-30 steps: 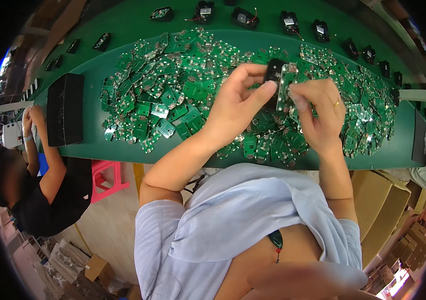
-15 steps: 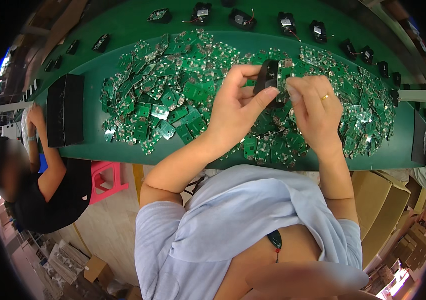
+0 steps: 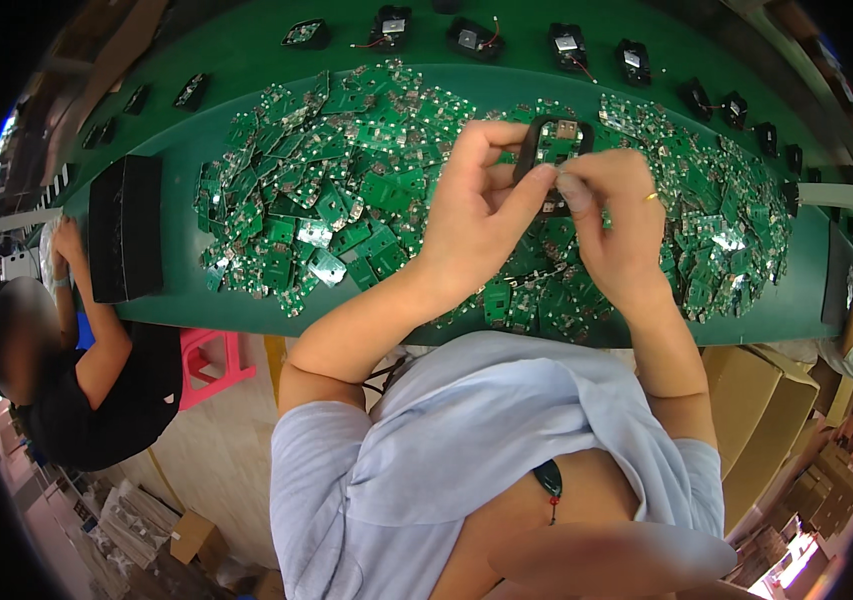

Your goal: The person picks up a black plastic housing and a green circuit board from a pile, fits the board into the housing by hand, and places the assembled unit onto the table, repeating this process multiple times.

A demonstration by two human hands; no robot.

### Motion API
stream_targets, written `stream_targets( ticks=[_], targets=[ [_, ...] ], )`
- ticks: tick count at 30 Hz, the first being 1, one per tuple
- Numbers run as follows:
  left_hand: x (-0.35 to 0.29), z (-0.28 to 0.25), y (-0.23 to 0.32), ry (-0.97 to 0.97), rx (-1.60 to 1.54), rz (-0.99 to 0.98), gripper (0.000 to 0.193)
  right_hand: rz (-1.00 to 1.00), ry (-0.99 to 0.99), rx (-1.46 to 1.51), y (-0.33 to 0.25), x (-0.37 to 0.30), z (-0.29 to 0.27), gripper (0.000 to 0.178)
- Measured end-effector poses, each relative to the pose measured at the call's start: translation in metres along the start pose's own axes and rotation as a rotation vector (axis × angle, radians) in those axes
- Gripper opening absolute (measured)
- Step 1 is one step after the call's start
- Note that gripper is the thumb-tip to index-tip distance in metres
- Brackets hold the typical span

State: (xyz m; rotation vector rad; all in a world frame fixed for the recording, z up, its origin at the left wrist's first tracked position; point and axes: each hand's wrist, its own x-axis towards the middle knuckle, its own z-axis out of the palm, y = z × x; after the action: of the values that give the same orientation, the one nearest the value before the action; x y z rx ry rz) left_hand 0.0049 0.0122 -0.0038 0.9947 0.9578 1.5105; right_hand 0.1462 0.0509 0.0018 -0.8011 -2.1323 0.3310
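My left hand is closed around a black plastic housing, held up above the heaped boards. A green circuit board sits in the housing's open face, with a silver connector at its top end. The thumb of that hand lies along the lower part of the board. Thumb and fingers of my right hand are pinched together against the board's lower right side. Their tips hide that part, and whether a wire is between them cannot be seen. Beneath both hands spreads a large pile of green circuit boards.
Beyond the pile, black housings, some with red wires, stand along a green belt. A black box is at the table's left. A person in black sits at left near a pink stool. Cardboard boxes stand at right.
The housing has turned so the board's face shows more fully. My right fingers have shifted left, from beside the board onto its lower part.
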Motion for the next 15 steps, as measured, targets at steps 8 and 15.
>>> stream_targets(
  ticks=[8,15],
  targets=[
    [0.051,-0.018,0.003,-0.134,0.128,0.05,0.019,0.356,0.012,0.41,0.019,0.025,0.015,0.026],
    [0.168,-0.058,0.007,0.016,0.72,0.326,0.013,0.598,0.086,0.577,0.128,0.109,0.053,0.029]
  ],
)
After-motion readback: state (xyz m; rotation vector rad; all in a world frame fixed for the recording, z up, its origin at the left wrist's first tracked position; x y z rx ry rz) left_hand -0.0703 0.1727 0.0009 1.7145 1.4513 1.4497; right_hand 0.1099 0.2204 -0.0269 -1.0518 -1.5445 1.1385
